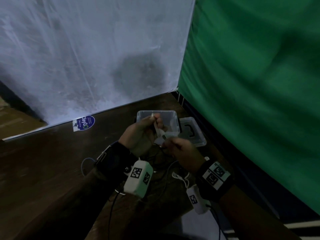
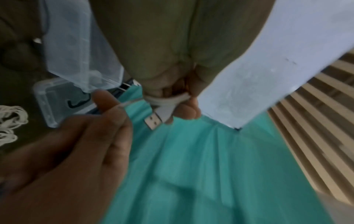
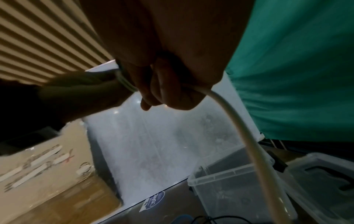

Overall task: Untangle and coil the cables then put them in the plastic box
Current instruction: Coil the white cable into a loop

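A white USB cable (image 2: 166, 101) is looped round the fingers of my left hand (image 1: 152, 126), and its metal plug (image 2: 153, 121) sticks out below them. My right hand (image 1: 170, 145) pinches the loose run of the same cable (image 3: 249, 136) just in front of the left hand. Both hands hover above the table, in front of the clear plastic box (image 1: 143, 115), which stands open. More cables lie tangled on the dark table under my wrists: black ones (image 1: 155, 161), a white one (image 1: 180, 177) and a thin blue one (image 1: 85, 164).
The box's clear lid (image 1: 199, 141), with a black handle, lies to the right of the box. A white panel (image 1: 86, 58) stands behind the table and a green cloth (image 1: 251, 84) on the right. A blue sticker (image 1: 85, 122) sits by the panel's foot.
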Available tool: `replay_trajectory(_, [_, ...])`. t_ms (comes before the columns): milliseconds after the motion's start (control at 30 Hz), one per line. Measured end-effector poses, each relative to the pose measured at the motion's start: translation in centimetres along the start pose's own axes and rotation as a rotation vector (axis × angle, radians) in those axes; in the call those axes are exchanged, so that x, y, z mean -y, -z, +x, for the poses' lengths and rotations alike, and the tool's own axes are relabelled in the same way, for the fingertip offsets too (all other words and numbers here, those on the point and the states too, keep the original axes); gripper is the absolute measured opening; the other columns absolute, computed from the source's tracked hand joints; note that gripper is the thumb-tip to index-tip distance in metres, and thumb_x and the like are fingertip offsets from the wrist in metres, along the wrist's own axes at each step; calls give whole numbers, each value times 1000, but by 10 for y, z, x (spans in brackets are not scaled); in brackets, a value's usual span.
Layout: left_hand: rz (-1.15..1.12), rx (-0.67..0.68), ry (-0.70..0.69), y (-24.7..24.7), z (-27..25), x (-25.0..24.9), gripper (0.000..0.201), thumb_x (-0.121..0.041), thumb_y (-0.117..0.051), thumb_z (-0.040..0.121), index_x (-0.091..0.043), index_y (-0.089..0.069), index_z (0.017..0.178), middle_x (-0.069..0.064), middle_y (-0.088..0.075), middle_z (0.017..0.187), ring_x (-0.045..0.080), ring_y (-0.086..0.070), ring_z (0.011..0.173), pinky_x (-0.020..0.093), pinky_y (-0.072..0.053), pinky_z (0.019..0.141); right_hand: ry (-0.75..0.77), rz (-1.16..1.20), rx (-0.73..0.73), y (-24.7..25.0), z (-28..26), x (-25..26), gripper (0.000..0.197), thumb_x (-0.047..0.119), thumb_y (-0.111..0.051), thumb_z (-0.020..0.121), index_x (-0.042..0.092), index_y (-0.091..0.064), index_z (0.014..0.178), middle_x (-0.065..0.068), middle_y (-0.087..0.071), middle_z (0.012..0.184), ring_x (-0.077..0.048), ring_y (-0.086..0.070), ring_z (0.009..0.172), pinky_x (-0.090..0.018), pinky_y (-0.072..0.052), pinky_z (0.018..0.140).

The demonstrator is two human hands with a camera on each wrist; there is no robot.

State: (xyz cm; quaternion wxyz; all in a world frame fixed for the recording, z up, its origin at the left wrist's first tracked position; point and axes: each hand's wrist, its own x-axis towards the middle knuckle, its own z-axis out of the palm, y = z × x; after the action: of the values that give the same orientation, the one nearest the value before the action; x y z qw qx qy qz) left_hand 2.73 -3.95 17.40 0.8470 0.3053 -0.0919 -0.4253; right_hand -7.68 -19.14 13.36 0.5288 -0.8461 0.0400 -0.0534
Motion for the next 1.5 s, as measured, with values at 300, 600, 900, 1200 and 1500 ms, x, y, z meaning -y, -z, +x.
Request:
replay_trajectory(300, [413,-237,-225,18,8,12,22,-8,-40,101,-2,-61,97,8,-61,82,22,-56,79,33,-50,78,60,-172,190,3,-17,32,23,30,-53,96,20,-70,107,3,-72,100,-9,-66,95,-35,-56,87])
replay_trajectory(600, [705,-41,88,8,-12,25,30,-11,-48,92,11,-64,106,17,-68,85,25,-64,78,32,-52,73,163,-139,-93,48,3,55,19,17,-58,98,21,-67,81,24,-60,65,5,-57,63,-10,-38,60])
replay_trajectory(900, [164,151,182,-27,-23,5,23,-10,-45,94,4,-58,108,11,-62,83,19,-62,73,31,-55,71,-23,141,-106,31,11,16,17,9,-49,101,10,-66,97,22,-59,54,8,-53,52,-8,-39,55])
replay_trajectory(1200, [-80,-115,11,-3,-2,5,23,-13,-48,92,-2,-62,105,7,-64,86,15,-62,78,34,-46,98,-47,-52,56,-7,0,15,25,25,-51,101,11,-69,112,-4,-71,109,-17,-65,104,-42,-52,95])
replay_trajectory(1500, [678,-393,-241,28,5,18,26,-19,-49,100,-1,-68,97,9,-68,83,20,-63,78,34,-52,71,82,-240,179,-9,-14,21,22,27,-54,98,11,-70,100,1,-69,90,-11,-64,83,-25,-52,75])
